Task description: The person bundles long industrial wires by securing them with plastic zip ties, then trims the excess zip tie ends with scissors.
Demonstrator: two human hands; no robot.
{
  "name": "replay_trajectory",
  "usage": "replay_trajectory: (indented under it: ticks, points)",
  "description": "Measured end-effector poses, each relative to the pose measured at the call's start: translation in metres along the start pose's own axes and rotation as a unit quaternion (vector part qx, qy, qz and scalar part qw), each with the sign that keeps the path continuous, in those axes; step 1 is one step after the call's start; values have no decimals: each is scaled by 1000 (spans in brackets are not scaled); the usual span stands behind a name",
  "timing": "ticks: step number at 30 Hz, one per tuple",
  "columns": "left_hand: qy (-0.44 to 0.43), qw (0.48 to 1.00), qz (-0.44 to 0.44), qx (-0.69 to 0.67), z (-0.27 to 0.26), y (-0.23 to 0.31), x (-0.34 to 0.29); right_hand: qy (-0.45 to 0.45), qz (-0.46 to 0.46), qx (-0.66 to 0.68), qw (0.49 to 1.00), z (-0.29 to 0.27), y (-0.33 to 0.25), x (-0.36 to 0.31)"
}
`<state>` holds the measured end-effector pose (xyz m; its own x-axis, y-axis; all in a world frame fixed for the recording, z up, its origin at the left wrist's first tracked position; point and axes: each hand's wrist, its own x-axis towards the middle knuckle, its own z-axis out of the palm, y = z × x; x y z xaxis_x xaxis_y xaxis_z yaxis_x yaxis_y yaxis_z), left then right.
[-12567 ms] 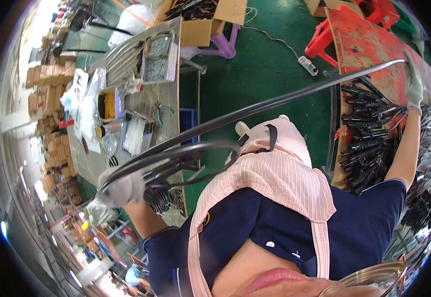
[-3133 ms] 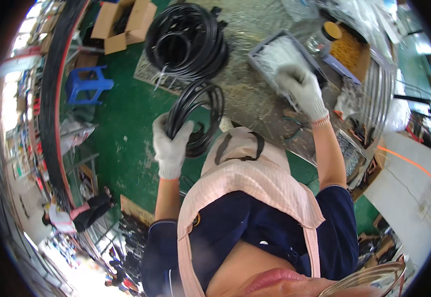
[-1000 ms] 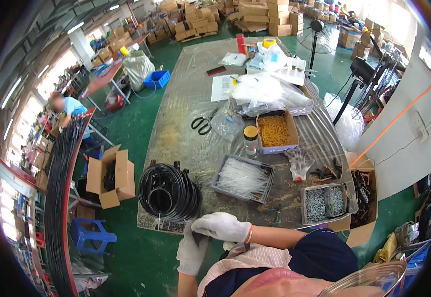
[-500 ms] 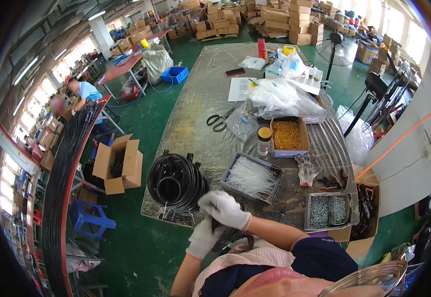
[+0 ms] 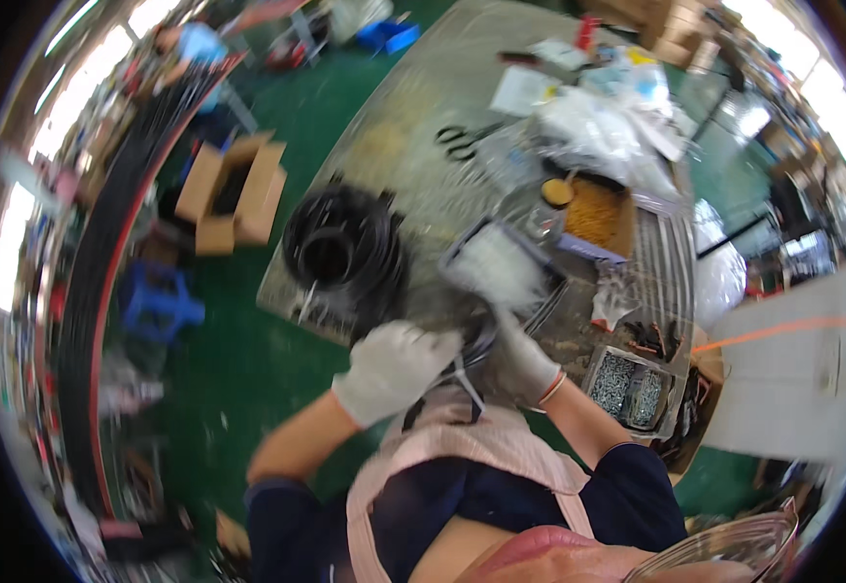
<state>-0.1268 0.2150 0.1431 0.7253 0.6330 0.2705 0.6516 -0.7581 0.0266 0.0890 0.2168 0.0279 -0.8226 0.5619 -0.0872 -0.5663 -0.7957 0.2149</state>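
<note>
White gloves cover both my hands. My left hand [image 5: 397, 367] is closed on a small coil of black cable [image 5: 479, 335] held in front of my apron. My right hand [image 5: 524, 361] grips the far right side of that coil, its fingers blurred and partly hidden. A white strip, apparently a cable tie [image 5: 469, 381], hangs from the coil between my hands. Beyond my left hand, a larger stack of black coiled cable [image 5: 350, 243] lies on the table. Just past my right hand, a grey tray [image 5: 561, 291] holds many white cable ties [image 5: 496, 264].
A box of yellow pieces [image 5: 593, 216], a lidded jar [image 5: 549, 209], scissors [image 5: 457, 144] and plastic bags [image 5: 588, 126] lie farther back. A screw tray [image 5: 629, 389] stands at the right corner. On the left are a blue stool [image 5: 159, 301], an open carton [image 5: 238, 199] and a person [image 5: 200, 53].
My view has tilted down and turned. My hands have moved apart, the right one to the right, and the small coil and white strip now show between them.
</note>
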Motion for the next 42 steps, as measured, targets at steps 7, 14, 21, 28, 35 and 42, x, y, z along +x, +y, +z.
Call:
replay_trajectory:
  ticks: [7, 14, 21, 28, 35, 42]
  points:
    - [95, 979, 172, 50, -24, -51, -5, 219, -137, -369, 893, 62, -28, 49]
    - [105, 975, 172, 97, -20, -153, -65, 151, -313, -453, 821, 86, 7, 151]
    - [-36, 976, 215, 22, 59, -266, -111, 371, -387, -830, 153, -10, -3, 231]
    - [185, 956, -178, -140, 76, -310, -75, 434, -434, -684, 394, 11, 12, 258]
    - [73, 983, -129, -111, 106, -324, -35, 386, -432, -792, 194, 1, -9, 270]
    - [107, 982, -116, -102, 96, -308, -24, 438, -588, -666, 141, -49, 67, 196]
